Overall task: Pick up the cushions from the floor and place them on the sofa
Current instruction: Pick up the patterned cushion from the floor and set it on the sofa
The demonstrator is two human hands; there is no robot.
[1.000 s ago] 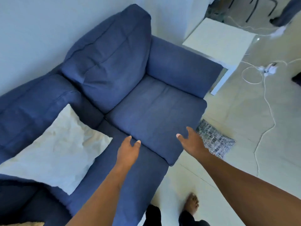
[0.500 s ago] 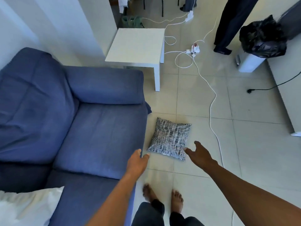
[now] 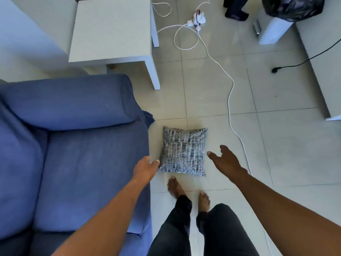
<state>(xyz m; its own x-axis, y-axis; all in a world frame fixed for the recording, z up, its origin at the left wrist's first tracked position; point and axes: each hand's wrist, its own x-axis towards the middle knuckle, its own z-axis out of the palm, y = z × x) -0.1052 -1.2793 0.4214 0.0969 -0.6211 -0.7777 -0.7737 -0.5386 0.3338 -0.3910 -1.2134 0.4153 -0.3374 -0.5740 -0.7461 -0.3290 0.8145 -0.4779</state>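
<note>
Against the frame half a second earlier, the view had tipped further down and closer to the floor; the white cushion on the sofa seat had gone out of sight, and the square black-and-white woven-pattern cushion [image 3: 183, 151] filled more of the middle; both hands had drawn nearer to it, flanking it where before they hung short of its near edge. The cushion lay flat on the pale tiled floor [image 3: 276, 145], just beside the front corner of the blue fabric sofa [image 3: 73, 154], with the person's bare feet [image 3: 188, 191] just behind its near edge. The left hand [image 3: 145, 168] reached forward with fingers loosely curled and empty, its fingertips at the cushion's near left corner; whether they touched could not be told. The right hand [image 3: 224, 159] was spread wide, palm turned inward, thumb up, empty, just beside the cushion's right edge. A white cable [image 3: 230, 100] trailed across the tiles past a white square side table [image 3: 110, 30].
</note>
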